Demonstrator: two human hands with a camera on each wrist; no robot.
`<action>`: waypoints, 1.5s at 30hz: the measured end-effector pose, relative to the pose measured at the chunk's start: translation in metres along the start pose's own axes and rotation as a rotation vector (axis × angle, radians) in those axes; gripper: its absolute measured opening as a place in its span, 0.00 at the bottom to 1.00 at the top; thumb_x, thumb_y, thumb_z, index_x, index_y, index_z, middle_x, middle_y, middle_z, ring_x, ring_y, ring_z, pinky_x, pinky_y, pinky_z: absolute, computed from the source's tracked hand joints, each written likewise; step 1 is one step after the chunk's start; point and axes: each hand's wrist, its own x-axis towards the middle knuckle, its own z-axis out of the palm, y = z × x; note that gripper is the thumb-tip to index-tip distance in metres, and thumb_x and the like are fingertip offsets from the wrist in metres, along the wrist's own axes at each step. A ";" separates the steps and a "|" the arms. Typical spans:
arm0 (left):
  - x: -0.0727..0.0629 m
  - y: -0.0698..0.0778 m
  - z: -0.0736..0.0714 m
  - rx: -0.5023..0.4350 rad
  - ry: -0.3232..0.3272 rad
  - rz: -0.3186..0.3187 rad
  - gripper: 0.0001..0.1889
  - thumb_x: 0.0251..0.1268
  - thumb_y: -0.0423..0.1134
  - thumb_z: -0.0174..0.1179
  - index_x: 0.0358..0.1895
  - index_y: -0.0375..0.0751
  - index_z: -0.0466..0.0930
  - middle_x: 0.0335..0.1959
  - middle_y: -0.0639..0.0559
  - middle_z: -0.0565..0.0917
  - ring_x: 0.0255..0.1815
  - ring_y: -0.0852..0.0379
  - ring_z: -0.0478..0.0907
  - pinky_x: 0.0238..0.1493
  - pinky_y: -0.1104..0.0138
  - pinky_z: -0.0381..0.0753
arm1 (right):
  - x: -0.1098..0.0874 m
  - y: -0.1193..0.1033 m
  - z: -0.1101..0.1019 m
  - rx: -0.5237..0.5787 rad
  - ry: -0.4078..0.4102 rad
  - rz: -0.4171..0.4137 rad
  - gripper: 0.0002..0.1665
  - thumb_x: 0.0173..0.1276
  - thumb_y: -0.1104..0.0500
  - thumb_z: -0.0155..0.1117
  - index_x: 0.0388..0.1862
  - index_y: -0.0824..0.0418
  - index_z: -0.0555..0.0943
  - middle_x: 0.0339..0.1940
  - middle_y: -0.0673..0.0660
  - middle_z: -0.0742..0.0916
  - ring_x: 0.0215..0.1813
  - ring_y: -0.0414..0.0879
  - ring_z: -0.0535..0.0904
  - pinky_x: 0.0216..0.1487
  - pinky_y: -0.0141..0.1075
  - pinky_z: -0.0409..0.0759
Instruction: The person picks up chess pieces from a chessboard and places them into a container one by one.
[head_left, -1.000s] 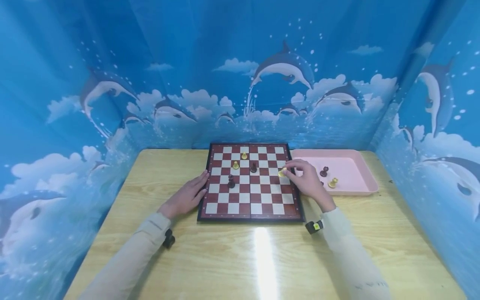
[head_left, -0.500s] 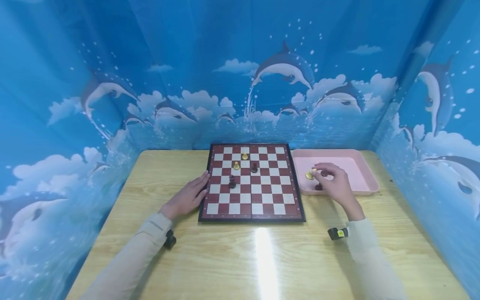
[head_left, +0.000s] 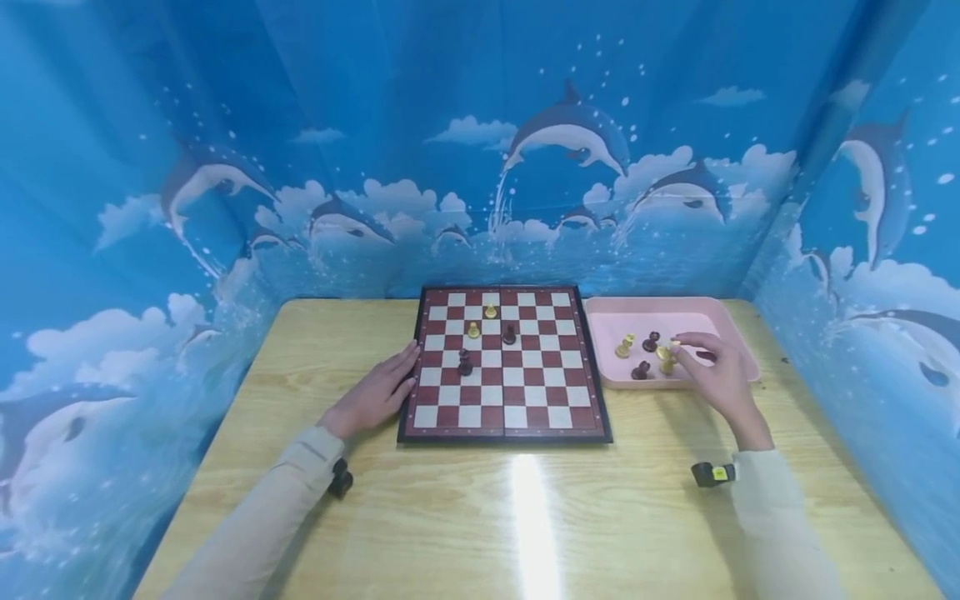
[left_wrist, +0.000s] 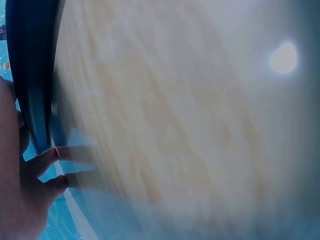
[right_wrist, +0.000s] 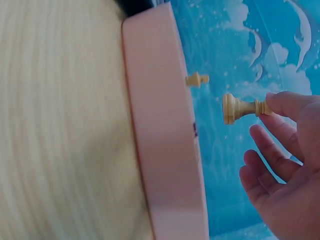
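In the head view, my left hand [head_left: 372, 392] lies against the left edge of a red-and-white chessboard [head_left: 531, 377], its fingers extended. My right hand [head_left: 718, 375] is over the pink tray [head_left: 716, 321] at the right. Thumb and index finger pinch a gold chess piece [right_wrist: 242, 108] by its top, base away from the palm. Its top is hidden by the fingertips. Inside the tray are another gold chess piece [head_left: 625, 346] and two dark chess pieces, one farther back [head_left: 651, 341] and one nearer [head_left: 641, 370].
On the board stand two gold pawns [head_left: 491, 311] and two dark pieces [head_left: 465, 362]. Board and tray sit side by side on a wood-grain table [head_left: 450, 508]. A blue dolphin-print curtain [head_left: 420, 125] surrounds the table's back and sides.
My right hand has moved right, from the board's right edge across the tray, first carrying a gold piece. A gold piece now stands in the tray's left part. My left hand stays put.
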 end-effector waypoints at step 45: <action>-0.003 0.000 -0.001 -0.005 0.032 0.032 0.33 0.85 0.52 0.37 0.83 0.43 0.44 0.85 0.47 0.44 0.83 0.40 0.50 0.81 0.45 0.54 | 0.005 0.057 -0.026 -0.137 -0.077 0.214 0.23 0.76 0.53 0.62 0.54 0.72 0.84 0.61 0.73 0.82 0.57 0.57 0.75 0.46 0.23 0.68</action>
